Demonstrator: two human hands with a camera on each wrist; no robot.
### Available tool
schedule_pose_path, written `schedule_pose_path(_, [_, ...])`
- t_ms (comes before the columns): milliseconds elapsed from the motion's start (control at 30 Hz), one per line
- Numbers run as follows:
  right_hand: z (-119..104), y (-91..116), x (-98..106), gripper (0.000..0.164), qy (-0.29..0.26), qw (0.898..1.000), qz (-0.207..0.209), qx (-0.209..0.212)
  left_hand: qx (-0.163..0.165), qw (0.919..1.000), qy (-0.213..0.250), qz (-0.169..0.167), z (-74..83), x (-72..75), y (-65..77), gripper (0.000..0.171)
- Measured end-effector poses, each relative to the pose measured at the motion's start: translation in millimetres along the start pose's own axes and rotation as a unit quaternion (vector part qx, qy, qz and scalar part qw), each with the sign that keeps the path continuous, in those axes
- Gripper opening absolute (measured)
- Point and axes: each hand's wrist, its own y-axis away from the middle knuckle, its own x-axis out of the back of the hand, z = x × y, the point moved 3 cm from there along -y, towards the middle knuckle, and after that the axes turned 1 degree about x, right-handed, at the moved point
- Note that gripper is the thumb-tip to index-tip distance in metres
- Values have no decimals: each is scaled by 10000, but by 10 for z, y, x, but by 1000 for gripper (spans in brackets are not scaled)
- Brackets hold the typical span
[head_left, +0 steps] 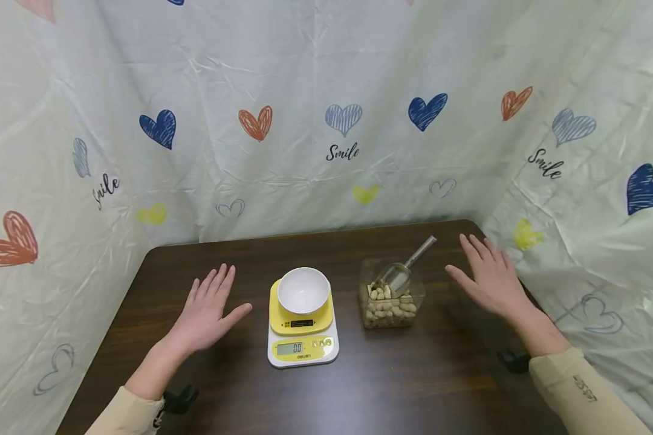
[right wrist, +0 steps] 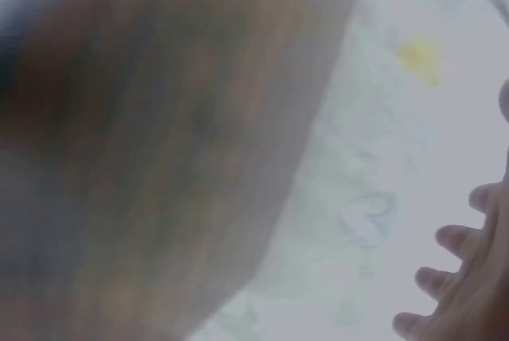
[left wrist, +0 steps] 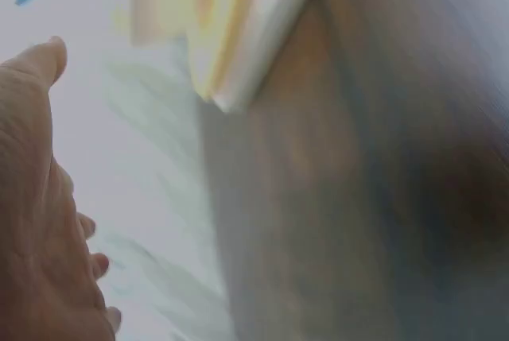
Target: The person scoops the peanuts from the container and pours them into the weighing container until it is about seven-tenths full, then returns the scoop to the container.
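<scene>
My left hand [head_left: 205, 314] is held flat with fingers straight and thumb spread, left of the kitchen scale [head_left: 303, 350]. A white bowl [head_left: 303, 290] sits on the scale's yellow platform, and the display reads 0.0. To the right of the scale stands a clear square container [head_left: 366, 284] of peanuts [head_left: 386, 311]. A clear scoop [head_left: 397, 278] leans in it, its handle pointing up and right. My right hand [head_left: 490, 278], fingers straight and holding nothing, is to the right of the container. Both wrist views show the hands empty, the left hand [left wrist: 36, 198] near the frame's edge.
A dark brown wooden table [head_left: 359, 399] carries everything. Behind it and on both sides hangs a white sheet [head_left: 283, 199] printed with hearts and the word Smile. Dark wrist straps [head_left: 179, 400] show at the cuffs of the light sleeves [head_left: 588, 386].
</scene>
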Motion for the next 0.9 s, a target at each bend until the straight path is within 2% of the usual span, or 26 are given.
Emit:
schedule_pose_path(200, [-251, -219, 229, 80, -63, 9982, 326, 501, -551, 9979, 340, -93, 497, 208, -101, 99])
schedule_pose_path(400, [-466, -375, 333, 74, -181, 9937, 371, 1044, -1130, 9899, 830, -219, 923, 264, -221, 108])
schedule_pose_path(667, [-658, -472, 306, 71, -340, 9862, 230, 1602, -1527, 9704, 1811, -462, 1342, 163, -367, 112])
schedule_pose_path(800, [-715, -519, 271, 68, -204, 9842, 234, 1744, -1544, 9627, 2155, -537, 1507, 35, -409, 110])
schedule_pose_path(900, [-759, -551, 246, 65, -99, 9828, 203, 1832, -1549, 9530, 2530, -614, 1639, -79, -422, 110])
